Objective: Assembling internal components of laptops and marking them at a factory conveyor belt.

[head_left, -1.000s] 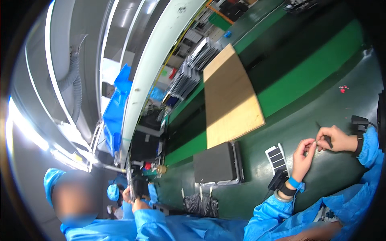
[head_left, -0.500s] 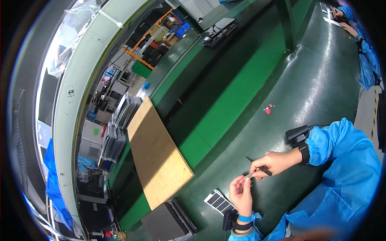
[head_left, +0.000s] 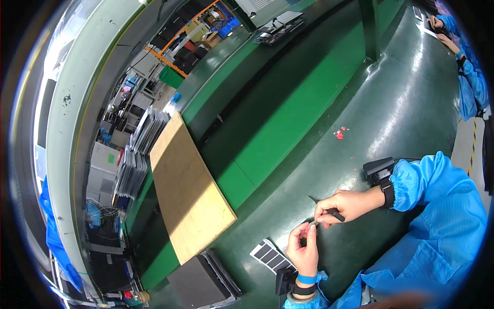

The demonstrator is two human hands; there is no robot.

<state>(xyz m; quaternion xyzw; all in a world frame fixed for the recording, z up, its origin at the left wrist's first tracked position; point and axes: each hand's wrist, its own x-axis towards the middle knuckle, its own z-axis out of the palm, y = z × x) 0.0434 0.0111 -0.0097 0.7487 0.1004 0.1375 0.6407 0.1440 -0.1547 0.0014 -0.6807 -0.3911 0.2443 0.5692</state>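
My right hand (head_left: 351,205) is closed around a slim black tool (head_left: 336,215) with a pointed end; its exact kind does not show clearly. The point sticks out past the fingers, up and to the left. My left hand (head_left: 302,249) is pinched and meets the right fingertips just above the bench. Between the fingertips of both hands is a small pale piece (head_left: 313,223), too small to name. Beside my left wrist lies a white sheet with dark rectangular pads (head_left: 267,253), partly hidden by the black device on that wrist.
Dark flat panels (head_left: 201,282) are stacked at the near left, by a wooden board (head_left: 193,198). Red scraps (head_left: 339,135) lie on the green bench (head_left: 399,110). A metal post (head_left: 369,33) rises at the back. Another person's hands (head_left: 447,41) work at the far right.
The whole view has shifted, so the bench and board appear farther left. Both hands stay together at the small piece, with the black tool still in my right hand.
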